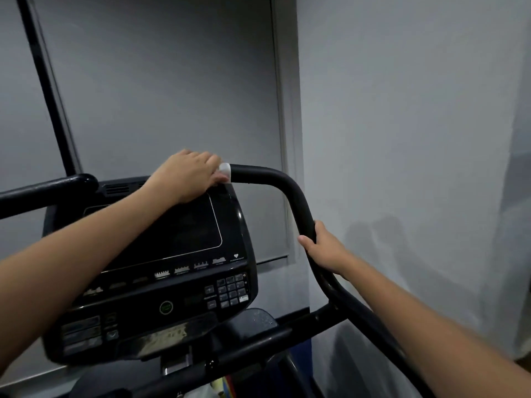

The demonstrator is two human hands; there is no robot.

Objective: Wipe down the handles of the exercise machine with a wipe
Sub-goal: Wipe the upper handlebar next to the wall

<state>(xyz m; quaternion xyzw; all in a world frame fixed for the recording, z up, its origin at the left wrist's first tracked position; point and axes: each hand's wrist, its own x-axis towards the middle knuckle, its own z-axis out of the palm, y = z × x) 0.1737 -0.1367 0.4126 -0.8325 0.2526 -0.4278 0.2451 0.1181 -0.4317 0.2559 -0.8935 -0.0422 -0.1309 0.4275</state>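
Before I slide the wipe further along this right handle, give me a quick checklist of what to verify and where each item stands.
1. Wipe in the left hand and wrapped on the right handle: ok.
2. Right hand gripping the handle lower down to steady it: ok.
3. Path around the bend toward the right hand free of obstacles: ok.
4. Right hand covers a section to be wiped: not ok, shift it later.
5. Left handle already wiped: cannot tell.
6. Wipe damp enough: cannot tell.
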